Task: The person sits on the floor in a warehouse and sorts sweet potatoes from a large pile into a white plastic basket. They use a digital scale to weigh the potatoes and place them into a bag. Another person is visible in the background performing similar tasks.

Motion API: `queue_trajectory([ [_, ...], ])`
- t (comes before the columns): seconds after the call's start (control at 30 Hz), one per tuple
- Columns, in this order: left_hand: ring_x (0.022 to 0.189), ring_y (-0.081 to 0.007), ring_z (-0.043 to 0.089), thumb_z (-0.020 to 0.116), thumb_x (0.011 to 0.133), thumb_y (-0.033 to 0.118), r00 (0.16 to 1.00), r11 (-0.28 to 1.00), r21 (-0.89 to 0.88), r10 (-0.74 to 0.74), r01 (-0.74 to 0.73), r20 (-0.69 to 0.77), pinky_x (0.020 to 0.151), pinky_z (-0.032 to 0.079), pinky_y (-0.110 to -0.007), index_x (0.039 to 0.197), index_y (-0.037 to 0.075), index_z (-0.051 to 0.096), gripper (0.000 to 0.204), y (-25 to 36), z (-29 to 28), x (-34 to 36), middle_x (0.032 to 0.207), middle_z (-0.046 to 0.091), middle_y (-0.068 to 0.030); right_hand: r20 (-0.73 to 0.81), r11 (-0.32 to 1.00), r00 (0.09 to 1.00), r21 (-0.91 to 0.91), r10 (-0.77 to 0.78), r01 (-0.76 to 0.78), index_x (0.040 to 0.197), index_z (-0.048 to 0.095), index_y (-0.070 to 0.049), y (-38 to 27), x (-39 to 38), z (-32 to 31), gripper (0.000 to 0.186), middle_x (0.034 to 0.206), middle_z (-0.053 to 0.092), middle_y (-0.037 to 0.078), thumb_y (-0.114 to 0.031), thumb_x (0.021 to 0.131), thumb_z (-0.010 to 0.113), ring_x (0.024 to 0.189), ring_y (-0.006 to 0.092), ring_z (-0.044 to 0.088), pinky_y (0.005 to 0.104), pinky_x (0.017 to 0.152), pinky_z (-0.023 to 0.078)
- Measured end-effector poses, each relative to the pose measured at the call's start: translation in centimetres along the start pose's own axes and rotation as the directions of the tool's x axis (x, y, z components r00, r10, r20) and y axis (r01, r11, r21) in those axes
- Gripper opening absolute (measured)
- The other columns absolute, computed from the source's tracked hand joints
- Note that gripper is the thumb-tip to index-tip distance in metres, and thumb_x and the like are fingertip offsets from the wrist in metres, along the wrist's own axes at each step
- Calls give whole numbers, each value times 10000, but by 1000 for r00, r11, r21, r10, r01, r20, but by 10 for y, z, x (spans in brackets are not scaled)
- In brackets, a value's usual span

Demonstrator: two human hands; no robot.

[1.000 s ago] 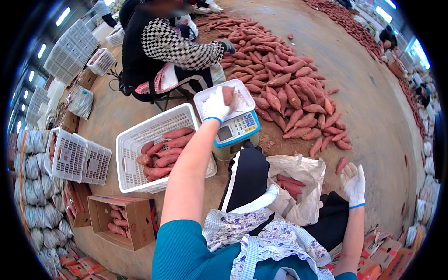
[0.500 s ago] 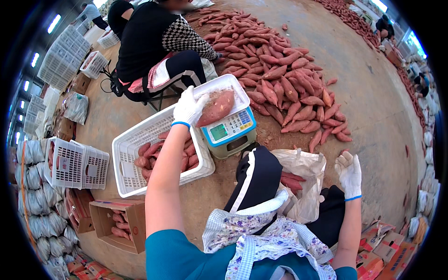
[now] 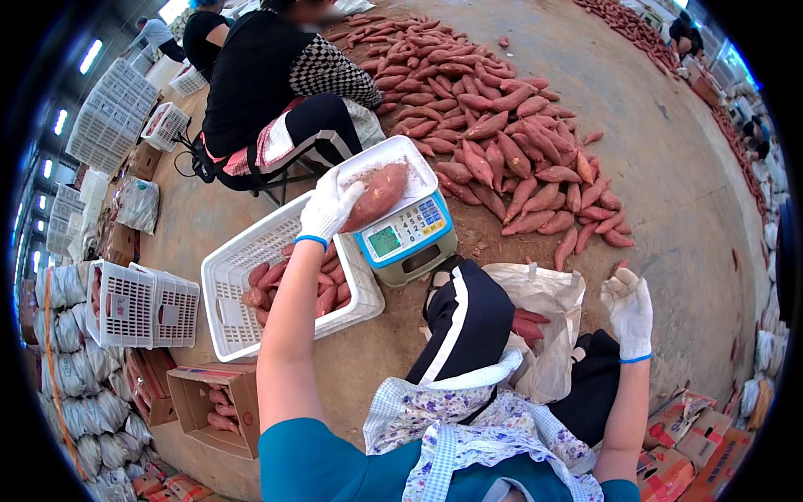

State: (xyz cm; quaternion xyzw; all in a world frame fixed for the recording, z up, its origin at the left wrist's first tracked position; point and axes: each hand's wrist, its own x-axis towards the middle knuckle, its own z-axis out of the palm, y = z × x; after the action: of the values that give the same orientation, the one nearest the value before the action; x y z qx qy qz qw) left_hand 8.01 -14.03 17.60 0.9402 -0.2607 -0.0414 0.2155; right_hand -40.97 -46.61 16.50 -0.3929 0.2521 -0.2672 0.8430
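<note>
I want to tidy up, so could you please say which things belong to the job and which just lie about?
Likely in use: sweet potato at left hand; scale; crate beside it.
Likely lying about: lower-right cardboard boxes; pale bundles.

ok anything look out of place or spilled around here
Slightly: one small reddish sweet potato lies alone on the brownish concrete floor, apart from the big reddish sweet-potato heap; brown dirt marks the white plastic weighing tray. Both look untidy.
</note>
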Motion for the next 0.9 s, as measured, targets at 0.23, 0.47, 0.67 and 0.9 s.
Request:
queue_trajectory([
  [0.23, 1227, -364, 506, 735, 667, 470, 966, 983, 26, 171, -180, 196, 1034, 402, -391, 1349, -4, 442, 880, -12, 40, 4, 1297, 533, -242, 19, 999, 1000, -35, 19, -19, 1192, 569, -20, -2, 14, -3, 427, 1029, 649, 113, -378, 970, 505, 968, 248, 626, 366, 839, 509],
  [0.47, 1198, -348, 531, 750, 688, 417, 999, 969, -247, -1, -12, -53, 1017, 410, -390, 1351, 54, 463, 809, -20, 30, -52, 1282, 547, -233, 592, 936, 795, 188, 134, -297, 1181, 551, -34, 11, 31, -11, 370, 909, 540, 24, -340, 1019, 418, 892, 159, 547, 285, 774, 467],
  [0.67, 1096, -230, 565, 738, 788, 230, 830, 469, -874, -435, -123, -350, 933, 457, -337, 1313, -9, 474, 635, -121, -18, -202, 1210, 588, -136, -184, 984, 971, -67, 152, -167, 1356, 459, -58, -1, 34, -90, 564, 1243, 534, 84, -455, 959, 509, 1091, 201, 521, 346, 945, 440],
  [0.9, 686, -211, 559, 747, 818, 367, 263, -108, -877, -964, -468, -22, 580, 500, -363, 1070, 78, 605, 409, -311, -63, -384, 919, 608, -47, -395, 992, 918, 115, 3, 46, 1362, 439, -45, 6, 21, -108, 554, 1352, 497, 50, -389, 944, 559, 1254, 214, 457, 338, 998, 445],
])
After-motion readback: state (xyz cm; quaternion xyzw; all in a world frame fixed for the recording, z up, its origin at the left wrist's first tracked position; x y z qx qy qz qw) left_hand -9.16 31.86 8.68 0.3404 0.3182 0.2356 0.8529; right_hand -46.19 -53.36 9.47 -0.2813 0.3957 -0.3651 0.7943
